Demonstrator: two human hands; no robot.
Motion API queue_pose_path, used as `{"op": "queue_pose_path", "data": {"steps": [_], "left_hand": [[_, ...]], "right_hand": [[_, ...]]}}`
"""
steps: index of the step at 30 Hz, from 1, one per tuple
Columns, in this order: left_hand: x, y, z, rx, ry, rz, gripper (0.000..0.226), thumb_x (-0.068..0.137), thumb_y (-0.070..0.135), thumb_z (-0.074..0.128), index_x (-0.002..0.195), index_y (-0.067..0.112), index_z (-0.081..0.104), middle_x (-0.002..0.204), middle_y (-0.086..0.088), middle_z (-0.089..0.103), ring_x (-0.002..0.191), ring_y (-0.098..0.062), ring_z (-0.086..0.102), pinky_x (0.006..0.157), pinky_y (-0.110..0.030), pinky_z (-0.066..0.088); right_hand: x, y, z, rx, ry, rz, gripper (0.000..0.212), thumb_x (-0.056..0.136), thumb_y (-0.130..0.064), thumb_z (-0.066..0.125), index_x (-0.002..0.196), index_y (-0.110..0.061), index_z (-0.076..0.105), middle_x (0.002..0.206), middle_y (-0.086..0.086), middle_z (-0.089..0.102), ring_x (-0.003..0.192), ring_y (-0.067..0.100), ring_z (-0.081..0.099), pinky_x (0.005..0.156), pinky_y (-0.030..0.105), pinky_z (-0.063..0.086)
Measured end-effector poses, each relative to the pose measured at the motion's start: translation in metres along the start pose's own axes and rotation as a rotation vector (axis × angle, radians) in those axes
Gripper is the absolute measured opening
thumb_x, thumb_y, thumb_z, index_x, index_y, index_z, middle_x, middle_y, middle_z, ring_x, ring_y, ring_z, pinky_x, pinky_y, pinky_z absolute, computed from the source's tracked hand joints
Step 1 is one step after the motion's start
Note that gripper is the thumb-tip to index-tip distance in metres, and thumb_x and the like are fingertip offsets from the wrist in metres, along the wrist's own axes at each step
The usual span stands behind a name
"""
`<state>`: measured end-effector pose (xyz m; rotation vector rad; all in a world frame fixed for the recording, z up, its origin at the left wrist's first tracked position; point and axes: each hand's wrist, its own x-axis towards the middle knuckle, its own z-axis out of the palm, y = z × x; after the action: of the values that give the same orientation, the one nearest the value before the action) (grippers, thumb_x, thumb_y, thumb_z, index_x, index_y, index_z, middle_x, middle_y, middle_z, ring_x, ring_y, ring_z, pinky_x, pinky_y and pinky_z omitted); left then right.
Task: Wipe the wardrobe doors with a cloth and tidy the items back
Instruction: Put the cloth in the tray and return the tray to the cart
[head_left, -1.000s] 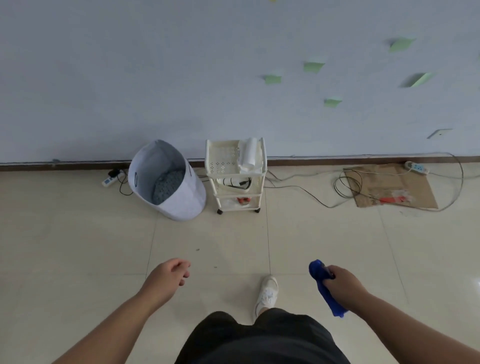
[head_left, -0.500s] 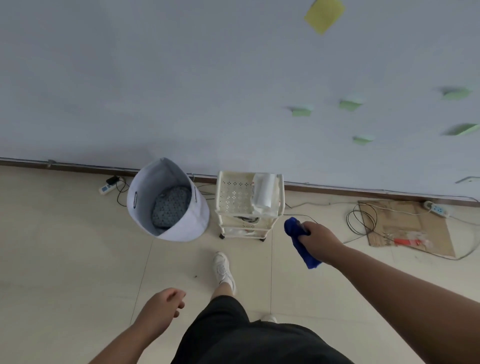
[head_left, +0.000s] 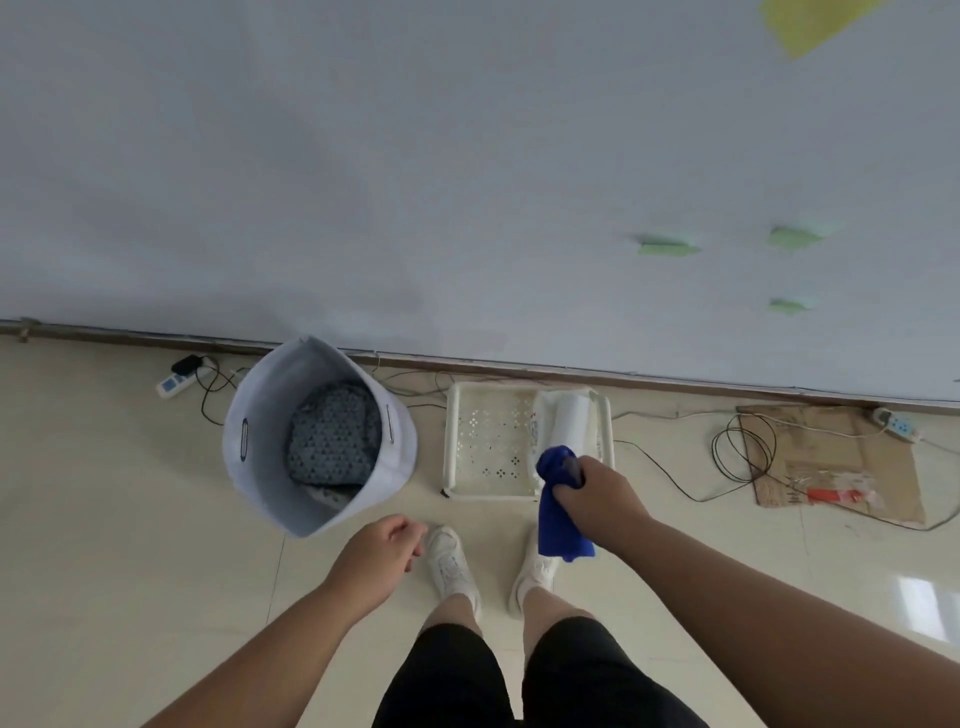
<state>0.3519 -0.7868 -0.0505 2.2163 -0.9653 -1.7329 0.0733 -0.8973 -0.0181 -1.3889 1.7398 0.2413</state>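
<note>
Pale tiled floor (head_left: 104, 597), white wall (head_left: 363, 156) behind with green sticky notes (head_left: 667, 248). Right hand (head_left: 597, 493) clenched on blue cloth (head_left: 558, 525), held over front right corner of white plastic cart (head_left: 488, 441); cloth tail hanging down. Left hand (head_left: 376, 558) empty, fingers loosely curled, near laundry basket (head_left: 260, 431). White roll (head_left: 569, 421) lying in cart top tray. Cables, cardboard (head_left: 841, 457) at right.

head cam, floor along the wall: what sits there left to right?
White power strip with black plug → white fabric basket holding patterned cloth → cream perforated plastic cart → black coiled cable → flat brown cardboard sheet → second white power strip.
</note>
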Motion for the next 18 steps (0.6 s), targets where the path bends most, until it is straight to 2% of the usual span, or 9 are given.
{"op": "queue_pose_path", "data": {"steps": [4,7,11,15,18], "left_hand": [[0.028,-0.014,0.015,-0.073,0.013,-0.050,0.025,0.100,0.040,0.057,0.087,0.025,0.074,0.086,0.009,0.076,0.079,-0.015,0.073,0.071,-0.035,0.054],[0.037,-0.044,0.028,-0.108,0.025,-0.145,0.020,0.101,0.039,0.056,0.094,0.032,0.074,0.087,0.015,0.076,0.076,-0.008,0.072,0.070,-0.030,0.055],[0.040,-0.083,0.042,-0.123,0.022,-0.262,0.019,0.102,0.036,0.055,0.099,0.032,0.074,0.087,0.015,0.077,0.078,-0.009,0.073,0.072,-0.029,0.054],[0.043,-0.101,0.049,-0.106,0.033,-0.333,0.020,0.103,0.034,0.053,0.100,0.033,0.073,0.087,0.013,0.077,0.081,-0.011,0.073,0.075,-0.030,0.055],[0.051,-0.099,0.050,-0.078,0.034,-0.329,0.020,0.103,0.035,0.053,0.100,0.034,0.073,0.087,0.017,0.077,0.080,-0.010,0.073,0.075,-0.029,0.055]], "right_hand": [[0.068,-0.023,0.037,0.038,0.016,-0.014,0.008,0.094,-0.030,0.054,0.099,-0.024,0.052,0.081,-0.003,0.061,0.069,0.013,0.057,0.054,0.026,0.039],[0.115,-0.036,0.069,0.097,0.069,-0.020,0.010,0.096,-0.031,0.054,0.099,-0.024,0.048,0.079,-0.006,0.057,0.066,0.009,0.054,0.049,0.024,0.035],[0.165,-0.047,0.109,0.125,0.124,-0.038,0.016,0.097,-0.036,0.058,0.099,-0.024,0.047,0.080,-0.010,0.053,0.066,0.007,0.051,0.049,0.024,0.034],[0.190,-0.039,0.135,0.077,0.011,0.008,0.020,0.095,-0.038,0.062,0.099,-0.023,0.049,0.080,-0.007,0.053,0.066,0.009,0.050,0.050,0.026,0.034],[0.192,-0.031,0.138,0.109,-0.004,-0.005,0.020,0.094,-0.038,0.065,0.097,-0.023,0.051,0.080,-0.009,0.054,0.066,0.007,0.051,0.050,0.025,0.034]]}}
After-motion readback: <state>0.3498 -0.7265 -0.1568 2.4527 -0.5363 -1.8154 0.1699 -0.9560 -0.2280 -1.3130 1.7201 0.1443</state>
